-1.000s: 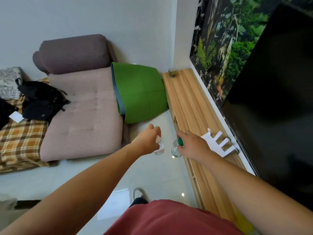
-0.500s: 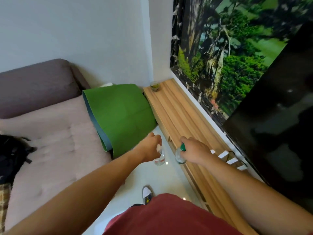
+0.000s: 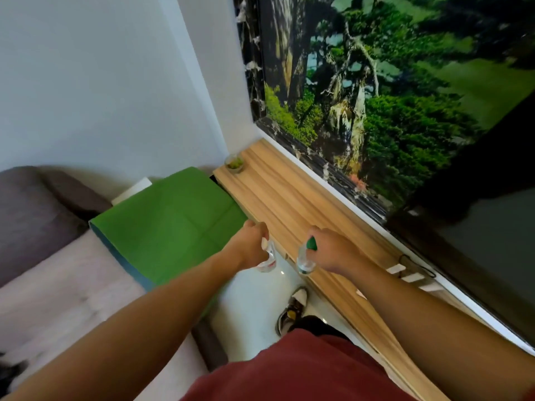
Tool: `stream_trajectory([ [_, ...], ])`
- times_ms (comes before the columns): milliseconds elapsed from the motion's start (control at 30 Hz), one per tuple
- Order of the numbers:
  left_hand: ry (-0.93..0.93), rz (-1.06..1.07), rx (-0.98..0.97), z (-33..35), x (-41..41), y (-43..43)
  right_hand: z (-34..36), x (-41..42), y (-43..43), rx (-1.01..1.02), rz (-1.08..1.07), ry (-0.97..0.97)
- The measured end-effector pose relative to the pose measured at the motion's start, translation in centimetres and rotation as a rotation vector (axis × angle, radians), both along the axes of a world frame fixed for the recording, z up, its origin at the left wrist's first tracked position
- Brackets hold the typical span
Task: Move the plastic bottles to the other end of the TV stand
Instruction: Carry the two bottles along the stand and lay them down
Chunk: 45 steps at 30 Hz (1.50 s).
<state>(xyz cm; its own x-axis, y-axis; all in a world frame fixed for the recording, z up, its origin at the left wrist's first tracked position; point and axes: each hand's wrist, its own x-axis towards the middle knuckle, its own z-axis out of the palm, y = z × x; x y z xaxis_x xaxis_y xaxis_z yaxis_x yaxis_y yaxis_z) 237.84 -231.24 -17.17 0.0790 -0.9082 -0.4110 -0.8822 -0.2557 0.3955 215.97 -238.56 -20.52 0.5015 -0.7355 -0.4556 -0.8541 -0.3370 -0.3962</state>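
Looking down from the head view, both forearms reach forward over the front edge of the wooden TV stand (image 3: 289,198).

1. Left hand (image 3: 249,250): the grip is closed round the upper part of a clear white-capped bottle (image 3: 268,259). The bottle hangs below the fingers, over the pale floor (image 3: 252,299), just beside the stand's front edge.
2. Right hand (image 3: 333,253): the grip is closed round the neck of a clear green-capped bottle (image 3: 304,260). The cap shows beside the thumb. The body sits level with the stand's front edge; whether it touches the edge cannot be told.
3. The two bottles are near each other but apart, and both are roughly upright.

Surroundings:
- A small glass jar (image 3: 235,164) with green contents stands at the far end of the TV stand, by the wall corner.
- A forest mural (image 3: 376,82) runs along the wall behind the stand; a dark TV screen (image 3: 492,256) fills the right side.
- White brackets (image 3: 405,273) lie on the stand beyond the right forearm.
- A green cushion (image 3: 170,218) leans between the stand's far end and a sofa (image 3: 43,285).
- One shoe (image 3: 292,309) shows on the floor, above a red garment (image 3: 289,371).
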Motion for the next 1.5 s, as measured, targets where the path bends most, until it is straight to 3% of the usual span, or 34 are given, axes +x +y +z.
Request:
stream_trajectory([
  [433, 0.076, -0.229, -0.006, -2.0, 5.6, -14.8, -1.4, 4.4, -10.8, 0.066, -0.256, 0.005],
  [867, 0.254, -0.476, 0.122, -4.2, 9.7, -26.4, -1.2, 8.3, -13.4, 0.117, -0.677, -0.044],
  [1167, 0.334, -0.507, 0.232, -8.0, 9.1, -31.5, -3.1, 8.6, -16.0, 0.141, -0.806, -0.089],
  [1500, 0.361, -0.45, 0.226, -16.0, 6.9, -36.4, -11.8, 7.4, -18.8, 0.071, -0.82, -0.102],
])
